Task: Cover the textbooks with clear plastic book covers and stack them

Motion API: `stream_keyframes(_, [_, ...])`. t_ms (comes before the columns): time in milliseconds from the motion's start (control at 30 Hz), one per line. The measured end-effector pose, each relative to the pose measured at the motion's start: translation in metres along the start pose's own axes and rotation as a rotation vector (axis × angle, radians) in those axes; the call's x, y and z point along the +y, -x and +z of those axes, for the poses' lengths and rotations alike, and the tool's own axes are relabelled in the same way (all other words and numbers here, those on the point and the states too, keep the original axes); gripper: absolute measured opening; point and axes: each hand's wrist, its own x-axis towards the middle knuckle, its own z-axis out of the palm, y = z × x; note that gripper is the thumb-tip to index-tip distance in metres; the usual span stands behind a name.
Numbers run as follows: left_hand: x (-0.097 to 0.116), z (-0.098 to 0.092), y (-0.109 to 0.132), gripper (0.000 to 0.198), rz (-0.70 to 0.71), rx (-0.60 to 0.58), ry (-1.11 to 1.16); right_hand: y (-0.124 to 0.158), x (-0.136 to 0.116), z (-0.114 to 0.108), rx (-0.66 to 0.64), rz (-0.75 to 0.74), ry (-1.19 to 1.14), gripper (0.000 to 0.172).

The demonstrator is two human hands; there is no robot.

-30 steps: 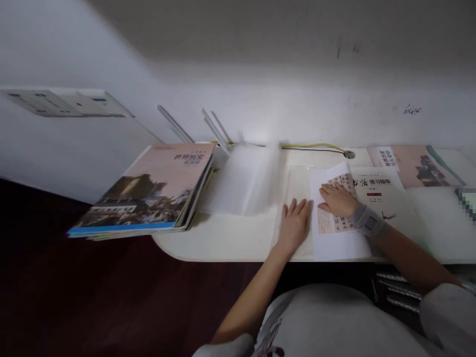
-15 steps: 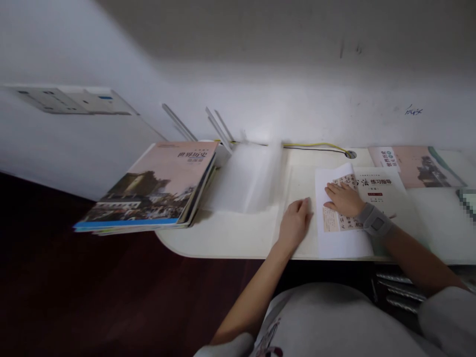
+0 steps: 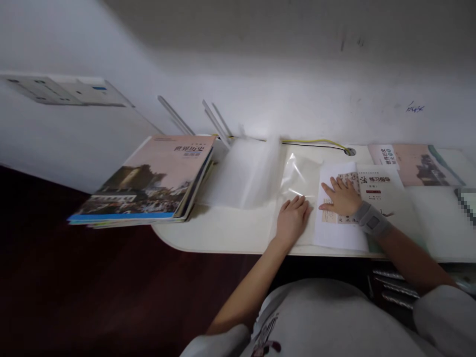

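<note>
From the head camera, the left hand (image 3: pixel 292 220) lies flat and relaxed, fingers together and gripping nothing, on a clear plastic sleeve (image 3: pixel 301 181) near the worktop's (image 3: pixel 219 238) front edge. The right hand (image 3: pixel 342 197), its wrist in a grey brace (image 3: pixel 372 219), is open too, fingers spread and pressing down on a white sheet (image 3: pixel 336 235) printed with calligraphy. That sheet sits just beside the sleeve and overlaps a calligraphy practice booklet (image 3: pixel 381 191). The sleeve looks thin, light, slick and easily creased, so it would probably handle best pinched at an edge, with the other hand steadying it. The sheet looks limp and light, likely to slide unless held flat. A stack of history textbooks (image 3: pixel 148 181) overhangs the worktop's left end.
</note>
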Motion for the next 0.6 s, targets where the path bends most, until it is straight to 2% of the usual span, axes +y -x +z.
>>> stream_keyframes(167, [0.001,-0.003,0.0,0.032,-0.05,0.064,0.052,-0.005,-0.002,-0.002,0.016,0.092,-0.016,0.089])
stream_keyframes(267, [0.003,-0.002,-0.001,0.033,-0.061,0.061,0.03,-0.005,-0.009,-0.001,0.041,0.115,0.006,0.087])
stream_keyframes(433, [0.009,0.003,-0.001,0.043,-0.056,-0.043,-0.081,0.004,-0.032,0.005,0.138,0.072,0.067,0.072])
stream_keyframes(600, [0.011,0.005,0.0,0.058,-0.047,-0.127,-0.126,0.014,-0.051,0.005,0.177,0.036,0.091,0.063])
